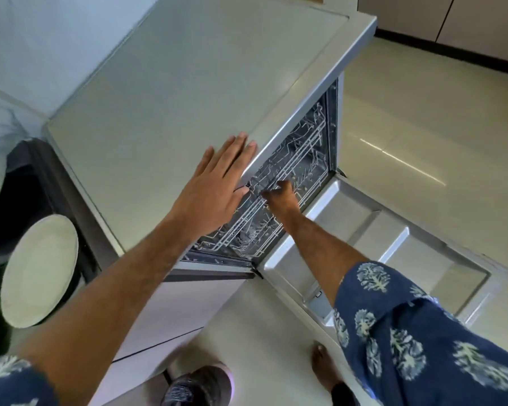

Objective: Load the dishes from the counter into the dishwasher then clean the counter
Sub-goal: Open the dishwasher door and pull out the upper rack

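Steel-grey and open, the dishwasher (276, 159) sits under the pale, matte countertop (188, 83), its silver door (379, 244) folded down flat over the glossy cream floor. The left hand (217, 183) lies flat on the counter's front edge, fingers straight and spread, holding nothing. The right hand (279, 194) reaches into the cavity at the wire rack (279, 171); its fingers are dark against the wires, and I cannot tell whether they grip the rack or only touch it. One dish shows: a round white plate (38, 271) lying at the far left, well apart from both hands, beside a dark sink basin (18, 194). The step in hand looks like readying the rack, with loading not yet begun. Next, the rack likely needs drawing out over the door, then the plate fetched and stood upright between the tines.
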`<state>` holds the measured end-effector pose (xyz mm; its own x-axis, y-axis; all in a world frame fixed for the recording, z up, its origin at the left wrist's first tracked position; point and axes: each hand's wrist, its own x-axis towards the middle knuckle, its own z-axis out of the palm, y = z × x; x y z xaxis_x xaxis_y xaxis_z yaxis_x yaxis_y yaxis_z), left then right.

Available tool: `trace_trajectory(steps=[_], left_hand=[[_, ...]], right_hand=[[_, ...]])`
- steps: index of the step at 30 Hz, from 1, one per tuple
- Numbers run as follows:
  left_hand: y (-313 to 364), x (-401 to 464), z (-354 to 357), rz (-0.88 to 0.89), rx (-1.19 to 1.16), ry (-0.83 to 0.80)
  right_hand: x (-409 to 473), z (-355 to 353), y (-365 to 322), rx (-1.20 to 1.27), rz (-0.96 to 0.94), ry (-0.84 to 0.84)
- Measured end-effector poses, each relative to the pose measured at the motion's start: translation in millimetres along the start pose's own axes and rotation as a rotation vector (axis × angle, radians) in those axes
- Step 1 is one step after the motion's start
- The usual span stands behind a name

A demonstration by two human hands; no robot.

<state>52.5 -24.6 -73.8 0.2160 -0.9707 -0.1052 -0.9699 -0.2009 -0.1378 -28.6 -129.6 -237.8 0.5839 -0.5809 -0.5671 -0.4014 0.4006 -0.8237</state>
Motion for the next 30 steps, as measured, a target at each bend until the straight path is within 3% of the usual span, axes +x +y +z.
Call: trace_trajectory(steps=[6,11,19,30], left_hand=[[-4.4,1.5,7.1,0.009,-0.069,0.075],[-5.8,2.2,8.0,0.016,-0.082,0.072],[-1.2,1.5,1.2,0.022,-0.062,0.041],[21.8,-4.2,-8.6,-0.078,-0.031,-0.034]], right_hand=[[43.1,25.6,11.9,0.371,0.189,0.005],[33.2,19.9,16.8,0.366,0.086,-0.015],[-32.4,-66.6,64.0,0.477,0.118,-0.02],[-125.2,-148.7,95.9,0.361,0.212,0.107]])
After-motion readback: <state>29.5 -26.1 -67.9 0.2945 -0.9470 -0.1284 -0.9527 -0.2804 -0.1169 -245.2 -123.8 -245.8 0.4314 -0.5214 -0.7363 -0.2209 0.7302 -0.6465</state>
